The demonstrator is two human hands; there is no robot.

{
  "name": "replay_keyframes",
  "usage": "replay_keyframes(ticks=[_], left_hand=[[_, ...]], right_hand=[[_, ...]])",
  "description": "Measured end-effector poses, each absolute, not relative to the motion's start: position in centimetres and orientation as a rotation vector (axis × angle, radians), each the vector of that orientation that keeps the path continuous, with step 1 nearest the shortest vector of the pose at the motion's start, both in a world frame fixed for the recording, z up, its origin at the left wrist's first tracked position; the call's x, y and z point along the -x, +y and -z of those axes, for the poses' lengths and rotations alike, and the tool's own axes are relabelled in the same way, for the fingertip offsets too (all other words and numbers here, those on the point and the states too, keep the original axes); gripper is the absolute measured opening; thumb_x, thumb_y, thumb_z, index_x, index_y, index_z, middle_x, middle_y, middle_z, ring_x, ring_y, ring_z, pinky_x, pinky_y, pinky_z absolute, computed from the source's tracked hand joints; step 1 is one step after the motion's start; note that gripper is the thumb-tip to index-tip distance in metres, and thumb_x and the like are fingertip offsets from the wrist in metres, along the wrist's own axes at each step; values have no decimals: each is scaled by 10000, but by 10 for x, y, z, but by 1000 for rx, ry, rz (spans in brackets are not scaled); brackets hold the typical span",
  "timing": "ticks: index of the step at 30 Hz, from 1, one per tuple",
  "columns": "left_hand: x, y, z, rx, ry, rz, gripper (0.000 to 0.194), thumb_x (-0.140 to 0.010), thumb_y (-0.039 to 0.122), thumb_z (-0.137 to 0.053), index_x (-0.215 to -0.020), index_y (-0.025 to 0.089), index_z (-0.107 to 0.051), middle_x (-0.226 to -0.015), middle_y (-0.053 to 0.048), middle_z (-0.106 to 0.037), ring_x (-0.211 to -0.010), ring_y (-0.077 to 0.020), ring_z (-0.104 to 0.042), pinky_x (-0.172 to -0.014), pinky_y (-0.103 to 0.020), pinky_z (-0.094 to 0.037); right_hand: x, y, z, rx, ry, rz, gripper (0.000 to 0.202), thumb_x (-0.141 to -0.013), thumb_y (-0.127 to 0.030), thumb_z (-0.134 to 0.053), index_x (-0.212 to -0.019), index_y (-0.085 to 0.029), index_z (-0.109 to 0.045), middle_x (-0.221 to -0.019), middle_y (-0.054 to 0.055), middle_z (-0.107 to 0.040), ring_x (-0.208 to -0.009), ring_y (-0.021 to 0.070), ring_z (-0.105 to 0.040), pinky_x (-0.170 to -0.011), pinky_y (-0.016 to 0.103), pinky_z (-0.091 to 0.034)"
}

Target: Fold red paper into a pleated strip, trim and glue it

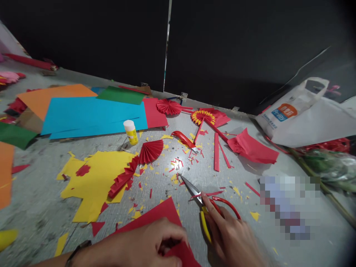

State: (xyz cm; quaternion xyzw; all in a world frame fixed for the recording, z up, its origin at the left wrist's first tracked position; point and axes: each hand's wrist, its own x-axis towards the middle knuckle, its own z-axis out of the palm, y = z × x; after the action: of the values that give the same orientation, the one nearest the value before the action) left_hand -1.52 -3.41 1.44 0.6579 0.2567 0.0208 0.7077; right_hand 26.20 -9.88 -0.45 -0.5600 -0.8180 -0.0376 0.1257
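Observation:
My left hand (155,241) is closed on a sheet of red paper (167,211) at the bottom middle, its fingers curled over a folded part near the lower edge. To its right, my right hand (228,233) grips a pair of scissors (191,187) with red and yellow on the handles. Its index finger lies along the pivot, and the blades point away to the upper left. A thin red paper strip (213,193) lies across the scissors by the fingertip. Pleated red paper (150,151) rests beyond my left hand, partly on a cut yellow sheet (97,178).
A glue stick (130,132) stands upright by blue paper (94,116). A red-handled cutter knife (185,140) lies among paper scraps. Pleated red rosettes (168,107) and crumpled red paper (253,148) lie farther back. A white bag (303,115) stands right, against dark panels (111,40).

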Motion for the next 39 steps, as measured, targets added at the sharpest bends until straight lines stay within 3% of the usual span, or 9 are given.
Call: replay_keyframes(ticks=[6, 15, 22, 24, 27, 33, 39], left_hand=[[14, -34, -15, -1455, 559, -51, 151, -825, 336, -620, -891, 221, -548, -774, 34, -491, -732, -143, -443, -644, -264, -339], [13, -32, -17, -1474, 541, -51, 135, -809, 309, -618, -853, 224, -523, -739, 42, -456, -701, -139, -410, -618, -267, -319], [12, -27, -21, -1507, 490, -11, 133, -801, 293, -621, -888, 224, -547, -741, 47, -481, -709, -139, -441, -625, -253, -349], [12, -27, -22, -1472, 478, -23, 132, -808, 299, -612, -900, 224, -554, -760, 43, -510, -718, -139, -453, -636, -250, -357], [15, -30, -21, -1425, 489, -59, 143, -848, 337, -603, -915, 217, -564, -815, 29, -541, -748, -140, -470, -658, -257, -352], [16, -33, -19, -1465, 549, -26, 159, -853, 355, -632, -925, 218, -597, -838, 19, -530, -775, -154, -469, -678, -270, -351], [14, -30, -21, -1450, 558, -19, 181, -830, 372, -640, -908, 222, -575, -796, 27, -500, -750, -155, -443, -655, -274, -330]], right_hand=[[-257, -100, 5, 1646, -2367, 145, 983, -961, -85, -447, -1830, -257, -23, -889, 76, -804, -493, 243, -736, -384, 289, -520], [-253, -101, 9, 1699, -2332, 126, 960, -995, -115, -450, -1830, -278, -8, -830, 58, -775, -453, 251, -692, -376, 320, -491], [-266, -87, 21, 1869, -2199, 257, 783, -1078, -156, -390, -1823, -269, -176, -863, 95, -788, -578, 282, -755, -427, 320, -473], [-280, -76, 22, 1953, -2199, 349, 733, -1102, -192, -415, -1812, -247, -238, -734, 63, -752, -488, 279, -709, -392, 312, -412], [-296, -67, 20, 1950, -2237, 329, 703, -1128, -214, -422, -1809, -263, -254, -732, 58, -761, -494, 266, -717, -387, 294, -387], [-280, -85, 14, 1660, -2338, 2, 730, -1143, -197, -404, -1826, -265, -154, -959, 102, -824, -672, 270, -805, -479, 313, -550], [-264, -92, 3, 1539, -2366, -220, 805, -1107, -151, -440, -1829, -276, -105, -1026, 98, -847, -723, 258, -830, -540, 304, -627]])
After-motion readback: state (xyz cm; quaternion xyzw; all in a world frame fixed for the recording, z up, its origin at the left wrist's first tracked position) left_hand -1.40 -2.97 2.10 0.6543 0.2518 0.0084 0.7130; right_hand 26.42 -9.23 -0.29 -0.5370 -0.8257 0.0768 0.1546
